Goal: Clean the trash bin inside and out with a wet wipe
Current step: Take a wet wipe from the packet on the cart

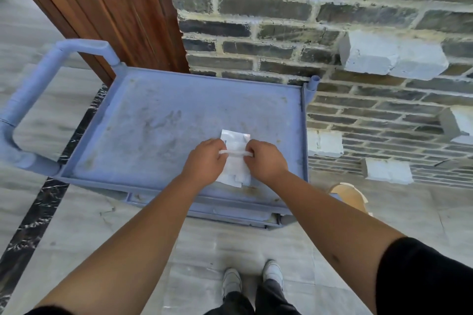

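Blue-grey plastic, scuffed and stained, makes up the flat top of a cart [158, 115] that fills the middle of the frame, its tubular handle [30, 100] curving down the left side. Just right of centre, both hands meet over a white wet wipe packet [236, 142] lying on the cart top. The left hand [204, 160] is clenched around one end of a thin white strip [235, 153], and the right hand [265, 160] pinches the other end, so the strip stretches level between them across the packet. The packet's upper edge shows above the knuckles and its lower edge, with a few loose white flaps, shows below the wrists. I cannot tell whether the strip is part of the packet or a twisted wipe.

A dark brick wall [332, 33] with pale mortar covers the upper right of the frame, with several light stone blocks jutting from it. A reddish wooden panel [107, 7] stands in the upper left. Pale floor tiles [89, 225] spread below, with a black marbled band along the left. At right of the cart's corner a brown cardboard-like edge [350, 195] peeks out. White shoes [273, 270] show at the bottom centre. The trash bin is not in view.
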The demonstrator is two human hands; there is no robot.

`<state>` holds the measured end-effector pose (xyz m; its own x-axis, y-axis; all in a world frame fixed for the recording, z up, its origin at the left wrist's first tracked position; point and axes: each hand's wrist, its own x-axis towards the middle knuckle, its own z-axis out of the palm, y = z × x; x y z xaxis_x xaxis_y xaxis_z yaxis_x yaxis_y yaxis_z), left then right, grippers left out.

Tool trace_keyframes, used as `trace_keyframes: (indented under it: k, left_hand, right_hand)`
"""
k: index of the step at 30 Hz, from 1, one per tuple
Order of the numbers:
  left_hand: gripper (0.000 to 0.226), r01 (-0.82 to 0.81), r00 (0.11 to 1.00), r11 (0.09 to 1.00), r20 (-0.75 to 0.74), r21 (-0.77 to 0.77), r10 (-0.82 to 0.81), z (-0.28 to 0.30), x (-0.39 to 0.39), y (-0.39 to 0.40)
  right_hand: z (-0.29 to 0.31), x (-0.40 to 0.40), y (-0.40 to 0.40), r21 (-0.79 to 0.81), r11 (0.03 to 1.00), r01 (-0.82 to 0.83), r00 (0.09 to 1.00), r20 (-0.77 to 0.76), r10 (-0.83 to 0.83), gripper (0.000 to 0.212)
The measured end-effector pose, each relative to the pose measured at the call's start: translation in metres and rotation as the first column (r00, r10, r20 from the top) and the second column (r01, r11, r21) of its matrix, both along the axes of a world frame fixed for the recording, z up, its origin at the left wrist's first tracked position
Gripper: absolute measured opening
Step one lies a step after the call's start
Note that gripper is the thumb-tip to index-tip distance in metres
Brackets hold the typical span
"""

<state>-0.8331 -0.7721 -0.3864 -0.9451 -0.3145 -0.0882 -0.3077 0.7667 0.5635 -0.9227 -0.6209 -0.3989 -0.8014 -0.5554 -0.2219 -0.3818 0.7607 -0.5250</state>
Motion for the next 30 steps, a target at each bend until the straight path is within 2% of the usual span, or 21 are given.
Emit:
trace_keyframes:
  k: [3, 7, 10, 12, 14, 16, 18, 22, 25, 30]
  left_hand:
    - [0.007, -0.028, 0.999, 0.989, -0.026, 0.147, 0.032, 0.012, 0.008, 0.004]
    - [0.006, -0.063, 0.998, 0.982, -0.01, 0.175, 0.066, 0.024, 0.017, 0.008]
    - [0.004, -0.09, 0.995, 0.975, -0.033, 0.203, 0.099, 0.032, 0.02, 0.01]
    - [0.006, -0.11, 0.99, 0.967, -0.06, 0.231, 0.127, 0.039, 0.021, 0.014]
    - [0.007, -0.118, 0.987, 0.956, -0.075, 0.268, 0.143, 0.048, 0.018, 0.021]
    - [0.009, -0.103, 0.988, 0.949, -0.081, 0.297, 0.133, 0.058, 0.013, 0.034]
    - [0.012, -0.079, 0.988, 0.932, -0.096, 0.354, 0.121, 0.067, 0.006, 0.053]
    - [0.009, 0.033, 0.991, 0.897, -0.128, 0.44, 0.027, 0.08, -0.009, 0.109]
    - [0.005, 0.124, 0.988, 0.87, -0.144, 0.478, -0.061, 0.085, -0.017, 0.157]
    - [0.024, 0.23, 0.971, 0.736, -0.097, 0.637, -0.219, 0.085, -0.022, 0.245]
  right_hand:
    - [0.006, 0.005, 0.011, -0.041, 0.999, 0.033, 0.999, -0.011, -0.034, 0.019]
    - [0.016, 0.01, 0.02, -0.072, 0.997, 0.029, 0.999, -0.026, -0.031, 0.026]
    - [0.026, 0.013, 0.023, -0.185, 0.983, 0.013, 1.0, 0.019, -0.01, 0.021]
    - [0.035, 0.017, 0.028, -0.298, 0.952, 0.071, 0.992, 0.118, -0.037, 0.017]
    - [0.046, 0.021, 0.037, -0.442, 0.858, 0.261, 0.932, 0.346, -0.106, 0.022]
    - [0.057, 0.026, 0.051, -0.531, 0.721, 0.446, 0.824, 0.558, -0.099, 0.022]
    - [0.065, 0.031, 0.071, -0.564, 0.631, 0.533, 0.748, 0.663, -0.039, 0.011]
    - [0.078, 0.038, 0.124, -0.595, 0.479, 0.645, 0.639, 0.764, 0.089, 0.025]
    - [0.089, 0.042, 0.173, -0.572, 0.448, 0.687, 0.619, 0.784, 0.051, 0.023]
    - [0.091, 0.038, 0.269, -0.555, 0.32, 0.768, 0.583, 0.813, 0.012, 0.031]
